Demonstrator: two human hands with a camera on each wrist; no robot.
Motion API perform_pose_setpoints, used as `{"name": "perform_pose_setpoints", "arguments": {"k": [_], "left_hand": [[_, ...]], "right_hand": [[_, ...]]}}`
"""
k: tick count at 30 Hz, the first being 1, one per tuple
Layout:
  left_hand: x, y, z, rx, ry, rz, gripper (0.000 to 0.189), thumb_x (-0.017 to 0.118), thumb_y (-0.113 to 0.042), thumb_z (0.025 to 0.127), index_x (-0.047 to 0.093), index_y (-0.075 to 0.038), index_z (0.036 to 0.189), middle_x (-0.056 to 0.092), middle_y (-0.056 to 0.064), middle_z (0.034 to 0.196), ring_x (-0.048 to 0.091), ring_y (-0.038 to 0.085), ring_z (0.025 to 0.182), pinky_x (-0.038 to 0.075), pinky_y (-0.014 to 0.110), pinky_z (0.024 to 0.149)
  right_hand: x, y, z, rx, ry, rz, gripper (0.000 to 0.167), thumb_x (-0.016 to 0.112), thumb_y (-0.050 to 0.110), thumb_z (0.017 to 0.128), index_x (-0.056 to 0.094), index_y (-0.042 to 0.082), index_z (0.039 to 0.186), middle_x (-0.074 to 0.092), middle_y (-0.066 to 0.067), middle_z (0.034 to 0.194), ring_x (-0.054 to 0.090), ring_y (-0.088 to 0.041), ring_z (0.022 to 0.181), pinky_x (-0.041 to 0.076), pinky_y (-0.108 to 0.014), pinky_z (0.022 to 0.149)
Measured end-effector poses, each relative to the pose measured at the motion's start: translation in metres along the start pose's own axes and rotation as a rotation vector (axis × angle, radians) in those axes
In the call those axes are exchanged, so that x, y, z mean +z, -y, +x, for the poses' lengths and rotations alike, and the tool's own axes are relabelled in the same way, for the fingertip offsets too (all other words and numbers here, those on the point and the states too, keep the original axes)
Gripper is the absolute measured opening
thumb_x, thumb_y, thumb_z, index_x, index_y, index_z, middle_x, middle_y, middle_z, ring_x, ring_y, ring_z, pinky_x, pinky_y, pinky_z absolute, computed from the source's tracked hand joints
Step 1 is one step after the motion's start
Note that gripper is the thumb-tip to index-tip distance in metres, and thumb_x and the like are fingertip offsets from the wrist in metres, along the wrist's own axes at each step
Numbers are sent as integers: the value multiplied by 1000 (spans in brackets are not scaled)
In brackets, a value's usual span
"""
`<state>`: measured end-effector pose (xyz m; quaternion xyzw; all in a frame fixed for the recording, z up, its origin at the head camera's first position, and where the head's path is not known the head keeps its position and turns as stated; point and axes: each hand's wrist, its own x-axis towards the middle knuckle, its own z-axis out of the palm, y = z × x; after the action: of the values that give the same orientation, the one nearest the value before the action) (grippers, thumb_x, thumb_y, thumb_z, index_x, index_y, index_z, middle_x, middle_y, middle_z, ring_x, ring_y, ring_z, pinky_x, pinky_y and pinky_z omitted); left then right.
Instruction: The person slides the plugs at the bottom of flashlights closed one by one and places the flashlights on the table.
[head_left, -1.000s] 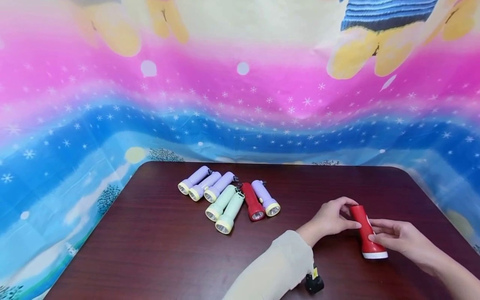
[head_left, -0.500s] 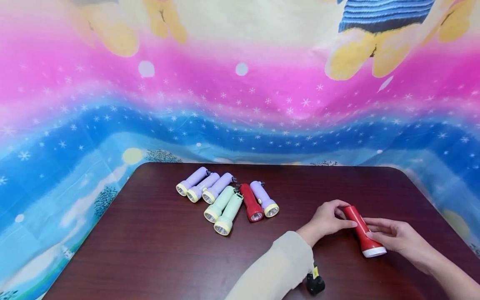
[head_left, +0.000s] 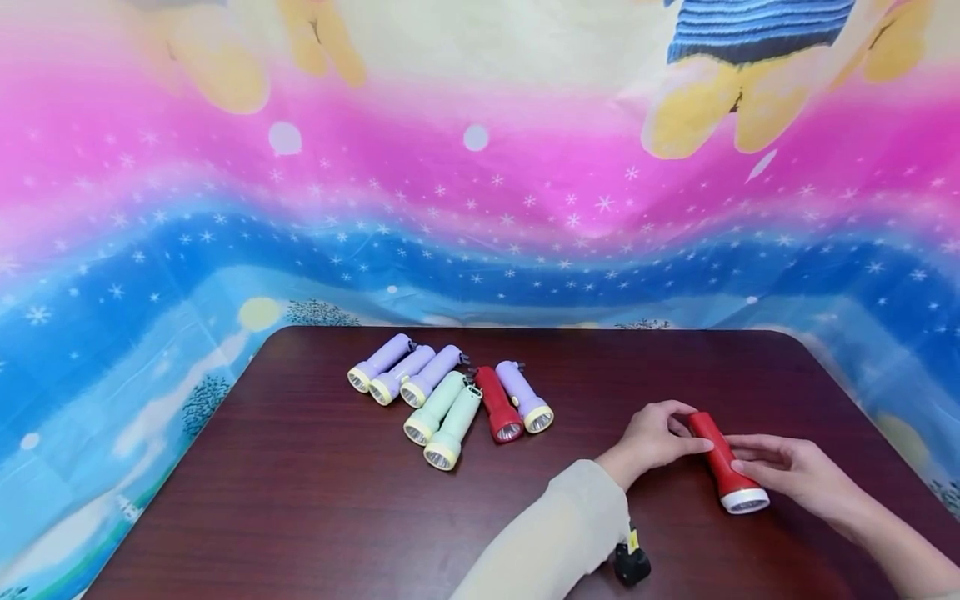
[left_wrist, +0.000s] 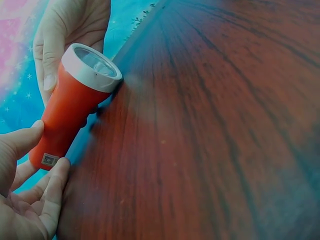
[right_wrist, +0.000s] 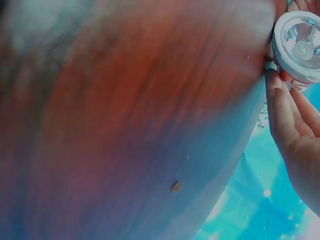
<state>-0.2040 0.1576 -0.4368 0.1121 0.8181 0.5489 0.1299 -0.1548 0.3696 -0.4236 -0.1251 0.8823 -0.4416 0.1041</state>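
Note:
A red flashlight with a white head ring [head_left: 722, 458] is held between both hands at the right side of the table. My left hand [head_left: 654, 435] pinches its tail end, the thumb on one side and fingers on the other. Nearer the lens, my right hand [head_left: 798, 473] grips the body with thumb and fingers. In the left wrist view the flashlight [left_wrist: 67, 110] shows a small square code label by its tail, and dark bumps along its far side. The right wrist view catches the clear lens [right_wrist: 302, 42] facing out, most of the body hidden behind it.
On the dark wooden table [head_left: 300, 500], left of the hands, lie several flashlights: purple ones [head_left: 381, 363], two mint green ones [head_left: 453, 429] and a darker red one [head_left: 498, 406]. A black device [head_left: 632, 564] hangs at the left sleeve. A printed cloth [head_left: 480, 208] hangs behind.
The red flashlight has tilted, its tail swinging left and its lens turning up into the head view. Both hands keep their hold on it. The head view has shifted slightly.

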Motion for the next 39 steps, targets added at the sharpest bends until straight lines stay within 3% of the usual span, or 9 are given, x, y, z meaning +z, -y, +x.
{"name": "perform_pose_setpoints", "arguments": {"k": [7,15,24,27,32,39], "left_hand": [[1,0,-1,5,0,25,38,81,-27,84,67,-27,119,61,-11,83,53,1,69,50,18,59],[1,1,1,47,8,130,36,80,-28,84,67,-25,118,62,-12,83,51,-1,69,49,15,64],[0,2,1,29,27,81,32,78,-24,86,67,-22,116,61,-11,81,53,1,68,50,17,65],[-1,2,1,25,37,30,30,76,-21,88,67,-19,116,61,-8,78,56,4,64,50,18,61],[-10,4,1,31,66,-43,28,73,-17,91,67,-15,118,61,-5,76,62,8,62,49,19,58],[-36,10,3,73,102,-9,30,71,-17,93,66,-11,121,62,-6,80,64,9,65,51,19,59]], "right_hand": [[0,4,-1,89,1,22,52,60,19,99,47,-13,138,69,20,111,65,6,95,57,-22,75],[-1,1,-2,46,11,32,49,59,12,99,45,-17,136,72,16,109,66,7,95,56,-20,74],[-6,1,-3,80,52,17,52,57,13,101,40,-18,139,72,-4,116,64,9,95,56,-20,74],[-5,2,-3,60,21,-31,51,59,12,99,42,-17,138,72,-12,116,64,10,93,55,-20,72],[-1,8,0,31,-48,-142,54,66,16,95,47,-11,138,69,-24,115,63,10,88,55,-20,69],[0,9,4,18,-32,-151,56,67,15,94,46,-9,139,67,-24,115,63,8,87,55,-22,68]]}}
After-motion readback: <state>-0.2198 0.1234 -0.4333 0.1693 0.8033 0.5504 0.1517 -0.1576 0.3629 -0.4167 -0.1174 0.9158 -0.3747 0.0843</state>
